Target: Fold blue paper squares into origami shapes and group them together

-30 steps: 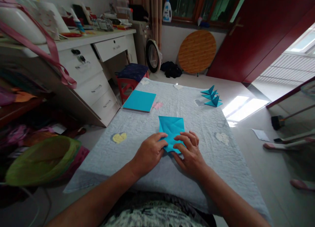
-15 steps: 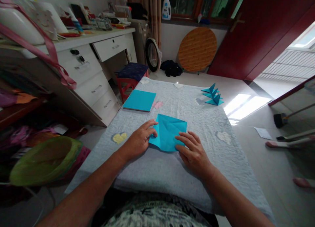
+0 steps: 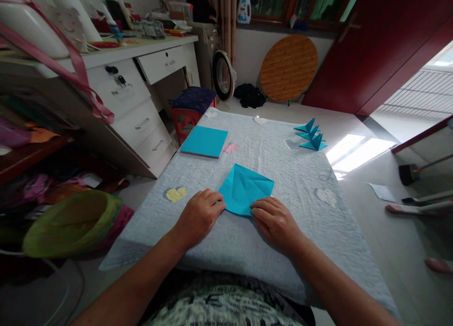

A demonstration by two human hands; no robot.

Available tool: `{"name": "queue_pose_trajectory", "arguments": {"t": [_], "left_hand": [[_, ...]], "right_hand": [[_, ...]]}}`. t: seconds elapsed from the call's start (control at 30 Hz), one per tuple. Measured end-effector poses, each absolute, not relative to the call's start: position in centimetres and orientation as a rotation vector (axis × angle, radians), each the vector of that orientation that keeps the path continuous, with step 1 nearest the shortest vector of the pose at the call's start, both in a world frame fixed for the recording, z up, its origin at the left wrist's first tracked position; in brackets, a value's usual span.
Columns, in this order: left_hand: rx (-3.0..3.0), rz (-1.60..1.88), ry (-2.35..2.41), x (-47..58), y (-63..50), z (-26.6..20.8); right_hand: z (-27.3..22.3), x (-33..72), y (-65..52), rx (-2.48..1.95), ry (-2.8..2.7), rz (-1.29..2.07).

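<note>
A creased square sheet of blue origami paper [image 3: 247,189] lies on the cloth-covered table in front of me, turned at a slant. My left hand [image 3: 202,213] is closed on its left corner, with the fingers curled and the thumb hidden. At the near right edge, my right hand [image 3: 275,220] pinches the sheet between its fingers and a thumb tucked below. Farther left sits a stack of blue paper [image 3: 205,141]. Several folded blue paper shapes with pointed tips [image 3: 312,136] stand in a row at the far right of the table.
The tablecloth [image 3: 184,250] is pale with heart patches. A white desk with drawers [image 3: 141,123] and a stool [image 3: 194,102] stand to the left, above a green-lined bin [image 3: 71,222]. Behind are an open washing machine [image 3: 223,76] and a round wooden board [image 3: 288,69]. A broom [image 3: 408,174] lies right.
The blue sheet has been turned so a corner points away from me. My left hand has moved down to the left corner, and both hands' fingers have curled in on the paper.
</note>
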State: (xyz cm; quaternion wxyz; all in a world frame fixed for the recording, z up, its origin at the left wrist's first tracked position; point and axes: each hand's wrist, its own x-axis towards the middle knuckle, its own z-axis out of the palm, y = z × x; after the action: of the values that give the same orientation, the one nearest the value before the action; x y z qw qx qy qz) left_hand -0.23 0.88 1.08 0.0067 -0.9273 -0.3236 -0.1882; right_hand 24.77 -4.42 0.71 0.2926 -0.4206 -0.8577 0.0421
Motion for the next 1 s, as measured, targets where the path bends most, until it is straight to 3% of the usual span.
{"name": "queue_pose_trajectory", "arguments": {"t": [0.57, 0.83, 1.0], "left_hand": [[-2.906, -0.779, -1.059, -0.4, 0.8, 0.4], [-3.068, -0.787, -1.319, -0.9, 1.4, 0.2], [-3.067, -0.825, -1.506, -1.0, 1.7, 0.4]], "right_hand": [[0.6, 24.4, -4.4, -1.123, -2.162, 0.340], [1.8, 24.2, -3.3, -1.459, -2.025, 0.558], [1.5, 24.0, -2.2, -1.557, -1.935, 0.520]]}}
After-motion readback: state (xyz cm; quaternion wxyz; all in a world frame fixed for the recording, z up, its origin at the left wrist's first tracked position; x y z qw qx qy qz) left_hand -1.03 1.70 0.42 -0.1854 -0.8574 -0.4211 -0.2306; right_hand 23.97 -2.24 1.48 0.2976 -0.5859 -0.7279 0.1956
